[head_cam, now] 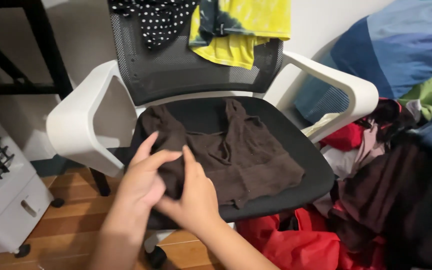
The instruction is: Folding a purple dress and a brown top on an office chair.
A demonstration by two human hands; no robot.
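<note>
Bedroom corner with wood floor (71,220), and a black mesh office chair (186,65) with white armrests is the work surface. A brown top (236,150) lies spread on the seat, only its near-left edge gathered up so far, rest still flat and unfolded. Left hand (143,182) and right hand (193,197) both have fingers pinching that edge. Clothes pile (386,190) sits unsorted at right, more draped over the chair back.

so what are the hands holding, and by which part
Both the left hand and right hand grip the brown top at its near-left edge, bunching the cloth between them; the rest lies flat on the chair seat.
</note>
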